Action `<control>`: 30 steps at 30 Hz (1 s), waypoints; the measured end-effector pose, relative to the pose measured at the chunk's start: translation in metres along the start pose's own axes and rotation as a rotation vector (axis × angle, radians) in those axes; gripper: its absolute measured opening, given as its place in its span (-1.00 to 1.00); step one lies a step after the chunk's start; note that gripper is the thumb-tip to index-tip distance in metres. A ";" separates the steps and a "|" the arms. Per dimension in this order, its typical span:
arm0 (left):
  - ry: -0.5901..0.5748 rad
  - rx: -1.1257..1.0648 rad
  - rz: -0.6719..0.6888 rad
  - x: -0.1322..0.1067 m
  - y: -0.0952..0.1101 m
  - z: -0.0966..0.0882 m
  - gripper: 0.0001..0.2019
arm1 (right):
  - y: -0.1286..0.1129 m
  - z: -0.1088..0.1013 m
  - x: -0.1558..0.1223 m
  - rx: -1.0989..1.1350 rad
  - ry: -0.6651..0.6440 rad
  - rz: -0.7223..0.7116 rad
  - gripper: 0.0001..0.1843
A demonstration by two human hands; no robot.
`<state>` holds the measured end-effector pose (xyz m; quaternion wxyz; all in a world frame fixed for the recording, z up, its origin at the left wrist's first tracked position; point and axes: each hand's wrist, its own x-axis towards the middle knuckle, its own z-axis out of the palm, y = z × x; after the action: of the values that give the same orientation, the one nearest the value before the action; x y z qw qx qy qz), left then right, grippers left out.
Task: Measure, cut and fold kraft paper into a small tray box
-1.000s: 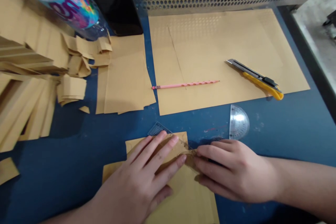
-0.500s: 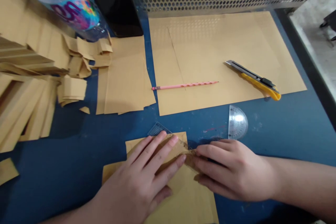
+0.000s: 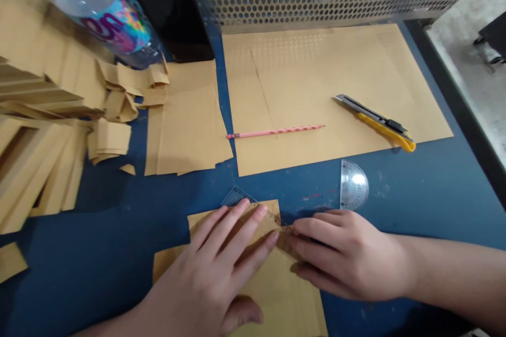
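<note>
My left hand point(image 3: 215, 268) lies flat with fingers spread on a small brown paper sheet point(image 3: 276, 295) near the front of the blue table point(image 3: 118, 231). A clear ruler point(image 3: 237, 196) pokes out from under its fingertips. My right hand point(image 3: 348, 253) rests beside it, fingers stretched out and pressed on the paper's right edge and the ruler. The fingertips of both hands almost meet.
A large brown sheet point(image 3: 316, 73) lies behind, with a pink pencil point(image 3: 276, 130) and a yellow utility knife point(image 3: 375, 122) on it. A clear protractor point(image 3: 353, 185) sits just beyond my right hand. Cut paper piles point(image 3: 185, 121) and cardboard stacks point(image 3: 35, 131) fill the left; a bottle point(image 3: 106, 16) stands at the back.
Both hands stay pressed on the small sheet. Only the view has shifted slightly, so everything sits a little lower and to the left.
</note>
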<state>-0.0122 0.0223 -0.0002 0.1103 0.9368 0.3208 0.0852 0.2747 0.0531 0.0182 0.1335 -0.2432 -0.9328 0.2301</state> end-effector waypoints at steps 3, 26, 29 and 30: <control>-0.011 0.023 0.033 0.000 0.000 -0.001 -0.10 | 0.001 -0.001 0.001 0.015 0.007 -0.006 -0.70; 0.030 -0.051 0.076 0.003 -0.005 0.005 -0.25 | 0.111 -0.088 -0.039 -0.723 0.158 0.802 -0.64; 0.037 -0.048 0.069 0.002 -0.005 0.007 -0.23 | 0.108 -0.089 -0.040 -0.723 0.154 0.862 -0.77; 0.043 -0.049 0.065 0.001 -0.004 0.008 -0.23 | 0.103 -0.090 -0.040 -0.736 0.170 0.896 -0.76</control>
<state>-0.0120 0.0251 -0.0089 0.1236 0.9417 0.2905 0.1165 0.3812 0.1451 0.0397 0.0044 -0.6618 -0.7436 -0.0952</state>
